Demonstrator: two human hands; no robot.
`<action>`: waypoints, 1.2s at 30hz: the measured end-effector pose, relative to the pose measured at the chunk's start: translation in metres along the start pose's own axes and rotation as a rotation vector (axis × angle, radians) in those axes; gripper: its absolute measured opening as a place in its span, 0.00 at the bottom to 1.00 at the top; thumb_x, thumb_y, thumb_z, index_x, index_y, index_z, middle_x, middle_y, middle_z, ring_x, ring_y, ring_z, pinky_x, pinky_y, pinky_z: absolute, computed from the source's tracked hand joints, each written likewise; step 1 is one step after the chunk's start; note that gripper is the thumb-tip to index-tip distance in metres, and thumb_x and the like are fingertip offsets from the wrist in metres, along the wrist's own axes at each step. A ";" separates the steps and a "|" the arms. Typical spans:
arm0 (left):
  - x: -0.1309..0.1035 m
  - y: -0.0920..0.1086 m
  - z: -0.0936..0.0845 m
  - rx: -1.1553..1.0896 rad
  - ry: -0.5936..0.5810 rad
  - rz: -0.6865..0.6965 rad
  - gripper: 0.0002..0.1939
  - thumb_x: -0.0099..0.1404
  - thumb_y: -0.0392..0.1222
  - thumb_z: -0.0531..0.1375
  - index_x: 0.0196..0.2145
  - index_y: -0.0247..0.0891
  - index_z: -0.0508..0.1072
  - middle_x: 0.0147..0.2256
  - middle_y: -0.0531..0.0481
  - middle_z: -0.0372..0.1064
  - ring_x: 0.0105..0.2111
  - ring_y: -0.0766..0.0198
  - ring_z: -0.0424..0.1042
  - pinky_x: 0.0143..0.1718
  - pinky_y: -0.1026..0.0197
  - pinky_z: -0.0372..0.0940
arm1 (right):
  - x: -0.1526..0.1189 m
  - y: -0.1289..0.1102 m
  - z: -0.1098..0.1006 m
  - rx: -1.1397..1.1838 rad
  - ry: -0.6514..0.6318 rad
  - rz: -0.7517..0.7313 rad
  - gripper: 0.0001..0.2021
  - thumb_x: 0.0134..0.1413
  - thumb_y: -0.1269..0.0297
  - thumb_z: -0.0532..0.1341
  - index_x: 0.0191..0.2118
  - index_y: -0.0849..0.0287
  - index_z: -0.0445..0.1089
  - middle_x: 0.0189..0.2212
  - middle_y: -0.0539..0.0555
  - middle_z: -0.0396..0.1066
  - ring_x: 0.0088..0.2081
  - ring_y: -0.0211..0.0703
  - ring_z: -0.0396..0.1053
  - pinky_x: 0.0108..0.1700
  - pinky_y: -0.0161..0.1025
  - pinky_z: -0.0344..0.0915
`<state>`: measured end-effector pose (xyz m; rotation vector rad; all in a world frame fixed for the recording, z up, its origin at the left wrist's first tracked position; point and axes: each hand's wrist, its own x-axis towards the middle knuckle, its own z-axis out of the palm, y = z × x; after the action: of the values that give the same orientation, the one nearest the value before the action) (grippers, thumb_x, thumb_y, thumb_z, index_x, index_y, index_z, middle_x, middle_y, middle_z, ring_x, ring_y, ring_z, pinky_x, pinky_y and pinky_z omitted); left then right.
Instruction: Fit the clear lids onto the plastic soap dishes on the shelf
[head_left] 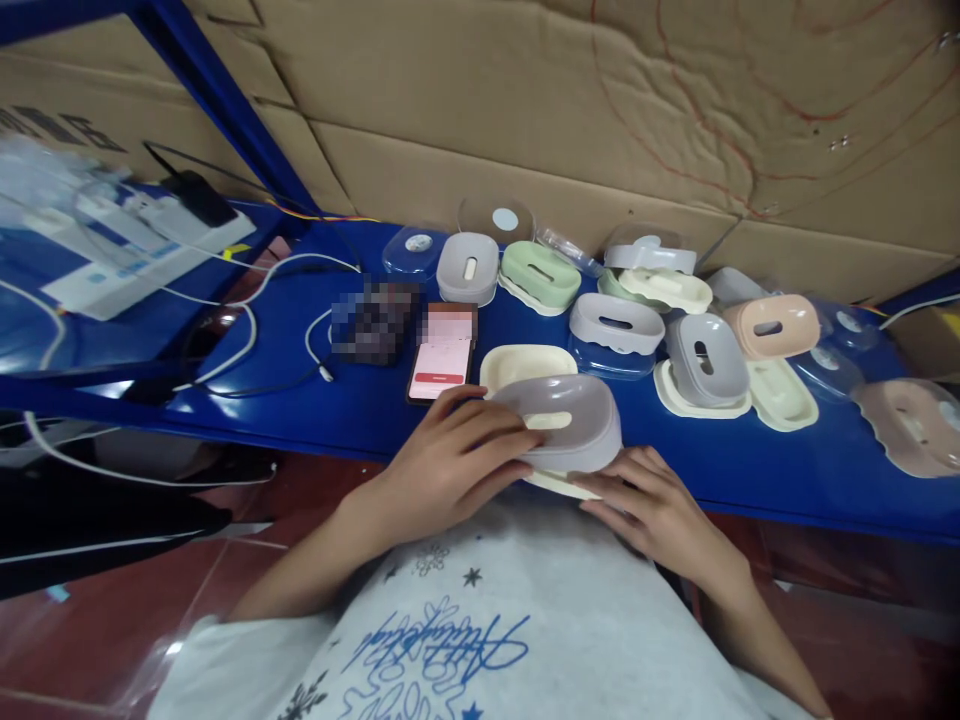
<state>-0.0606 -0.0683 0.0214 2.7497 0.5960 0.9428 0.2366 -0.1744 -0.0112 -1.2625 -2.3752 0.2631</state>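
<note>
A grey oval soap dish (592, 440) with a slot in its floor sits over a cream tray (551, 481) close to my body. My left hand (450, 455) grips the grey dish at its left side, fingers over the rim. At the front right, my right hand (652, 500) has its fingers closed on the edge of the cream tray, just below the grey dish. Another cream tray (510, 362) lies right behind the grey dish, partly hidden by it. A phone (441, 360) with a lit screen lies to the left.
On the blue shelf (360, 415) lie a green dish (541, 275), a peach dish (780, 325), several grey dishes and clear lids (411, 250). A dark blurred object (375, 322), white cables and a power strip (135, 275) are at left. A cardboard wall (480, 110) closes the back.
</note>
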 end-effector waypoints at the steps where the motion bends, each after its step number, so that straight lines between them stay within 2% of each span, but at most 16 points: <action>1: -0.001 0.001 0.006 0.014 -0.015 0.006 0.11 0.79 0.41 0.61 0.56 0.42 0.73 0.50 0.48 0.80 0.50 0.59 0.78 0.62 0.50 0.65 | 0.000 0.003 0.002 -0.025 0.013 0.000 0.12 0.71 0.63 0.66 0.57 0.52 0.76 0.45 0.54 0.77 0.47 0.46 0.72 0.50 0.47 0.67; 4: 0.002 0.003 0.024 0.067 -0.062 0.059 0.11 0.79 0.40 0.61 0.56 0.40 0.74 0.49 0.48 0.80 0.50 0.57 0.77 0.64 0.47 0.62 | -0.005 0.012 0.001 -0.040 0.084 0.008 0.07 0.69 0.63 0.67 0.50 0.55 0.76 0.50 0.57 0.77 0.51 0.49 0.73 0.53 0.48 0.69; 6: 0.004 0.003 0.032 0.091 -0.102 0.100 0.12 0.78 0.38 0.61 0.57 0.39 0.74 0.49 0.46 0.79 0.50 0.56 0.76 0.65 0.45 0.61 | -0.014 0.017 -0.004 -0.028 0.182 0.046 0.08 0.66 0.65 0.70 0.48 0.54 0.75 0.48 0.56 0.77 0.50 0.50 0.74 0.52 0.49 0.70; 8: 0.007 0.004 0.038 0.096 -0.155 0.137 0.12 0.78 0.36 0.60 0.58 0.38 0.73 0.51 0.45 0.79 0.51 0.56 0.76 0.65 0.44 0.60 | -0.023 0.020 -0.007 -0.035 0.331 0.110 0.14 0.62 0.63 0.73 0.50 0.53 0.73 0.46 0.56 0.76 0.50 0.51 0.75 0.51 0.49 0.72; 10: 0.008 0.005 0.043 0.085 -0.201 0.166 0.13 0.79 0.36 0.59 0.58 0.39 0.72 0.53 0.45 0.78 0.52 0.56 0.75 0.64 0.45 0.61 | -0.029 0.019 -0.006 -0.063 0.406 0.164 0.23 0.59 0.56 0.75 0.57 0.52 0.72 0.53 0.60 0.74 0.56 0.56 0.74 0.55 0.53 0.73; 12: 0.007 0.005 0.046 0.072 -0.217 0.185 0.12 0.80 0.38 0.58 0.59 0.40 0.72 0.53 0.45 0.77 0.52 0.56 0.75 0.61 0.47 0.63 | -0.029 0.018 -0.002 -0.091 0.326 0.152 0.30 0.60 0.51 0.74 0.64 0.52 0.69 0.65 0.64 0.68 0.66 0.62 0.68 0.62 0.59 0.71; 14: 0.006 0.005 0.049 0.060 -0.222 0.189 0.13 0.81 0.41 0.58 0.60 0.39 0.71 0.52 0.44 0.77 0.52 0.55 0.75 0.59 0.48 0.65 | -0.023 0.016 0.002 -0.099 0.192 0.087 0.28 0.65 0.54 0.70 0.67 0.52 0.68 0.70 0.63 0.64 0.71 0.62 0.62 0.67 0.62 0.67; 18: -0.001 0.004 0.053 0.010 -0.276 0.161 0.19 0.79 0.43 0.61 0.62 0.36 0.69 0.55 0.40 0.76 0.57 0.51 0.74 0.59 0.48 0.67 | -0.011 0.016 0.006 -0.104 0.104 0.009 0.19 0.70 0.65 0.66 0.63 0.51 0.73 0.66 0.56 0.71 0.71 0.55 0.63 0.67 0.60 0.67; 21: -0.004 0.003 0.050 -0.072 -0.283 0.144 0.22 0.77 0.45 0.63 0.64 0.37 0.68 0.58 0.39 0.74 0.59 0.50 0.73 0.61 0.47 0.68 | -0.009 0.018 0.003 -0.125 0.081 -0.003 0.20 0.70 0.65 0.65 0.64 0.50 0.73 0.66 0.56 0.72 0.70 0.56 0.64 0.67 0.61 0.67; 23: -0.004 -0.002 0.044 -0.132 -0.233 0.141 0.22 0.78 0.45 0.61 0.66 0.38 0.68 0.60 0.38 0.73 0.61 0.51 0.72 0.62 0.47 0.69 | -0.010 0.019 0.003 -0.129 0.075 0.000 0.20 0.70 0.65 0.65 0.65 0.50 0.72 0.67 0.56 0.71 0.70 0.56 0.64 0.67 0.62 0.67; 25: 0.000 -0.011 0.036 -0.124 -0.157 0.098 0.21 0.79 0.38 0.58 0.67 0.39 0.67 0.62 0.39 0.72 0.63 0.52 0.70 0.63 0.46 0.69 | -0.009 0.020 0.004 -0.129 0.080 0.009 0.20 0.70 0.65 0.65 0.65 0.50 0.72 0.67 0.56 0.71 0.71 0.56 0.63 0.68 0.62 0.66; 27: 0.006 -0.026 0.028 -0.011 -0.118 0.012 0.23 0.77 0.32 0.56 0.66 0.40 0.69 0.64 0.38 0.70 0.66 0.50 0.68 0.66 0.43 0.67 | -0.009 0.021 0.005 -0.132 0.093 0.019 0.21 0.70 0.65 0.65 0.65 0.49 0.72 0.67 0.56 0.71 0.71 0.56 0.63 0.68 0.62 0.66; 31: 0.019 -0.053 0.023 0.254 -0.221 -0.066 0.19 0.76 0.36 0.60 0.62 0.35 0.74 0.65 0.35 0.69 0.66 0.42 0.68 0.70 0.32 0.61 | -0.010 0.027 0.000 -0.119 0.099 0.029 0.23 0.70 0.61 0.65 0.68 0.48 0.70 0.69 0.56 0.68 0.71 0.56 0.63 0.69 0.61 0.64; 34: 0.024 -0.056 0.025 0.291 -0.221 -0.086 0.17 0.77 0.35 0.57 0.61 0.34 0.74 0.62 0.36 0.73 0.63 0.45 0.72 0.67 0.36 0.65 | -0.014 0.043 -0.016 -0.119 0.168 0.108 0.24 0.73 0.59 0.62 0.70 0.49 0.67 0.69 0.59 0.68 0.69 0.56 0.65 0.69 0.58 0.64; 36: 0.023 -0.048 0.026 0.263 -0.167 -0.097 0.17 0.78 0.33 0.56 0.61 0.36 0.74 0.61 0.38 0.74 0.62 0.47 0.73 0.65 0.40 0.68 | -0.017 0.060 -0.028 -0.227 0.281 0.252 0.23 0.74 0.58 0.60 0.69 0.50 0.68 0.67 0.60 0.70 0.67 0.58 0.68 0.68 0.58 0.63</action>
<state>-0.0426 -0.0161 -0.0001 2.9553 0.8702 0.6460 0.3022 -0.1551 -0.0132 -1.5912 -2.0505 -0.1077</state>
